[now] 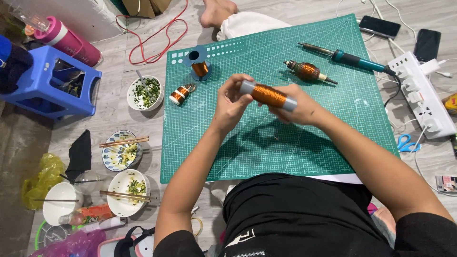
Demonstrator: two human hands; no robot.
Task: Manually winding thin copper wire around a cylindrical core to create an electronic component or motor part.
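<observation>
Hovering above the green gridded cutting mat (pixel 266 143), both hands are gripping a grey-ended spool of copper wire (pixel 268 95): the left hand (pixel 231 105) is clasping its left end, the right hand (pixel 297 110) is pinching its right end between fingers (pixel 281 113).

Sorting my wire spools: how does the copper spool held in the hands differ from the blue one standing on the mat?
The held spool lies roughly level above the cutting mat, gripped at its ends by the left hand and right hand; the blue spool stands upright on the mat, untouched. The held spool has grey ends and a longer winding; the blue spool has blue flanges and a shorter winding. Both carry copper-coloured wire.
</observation>
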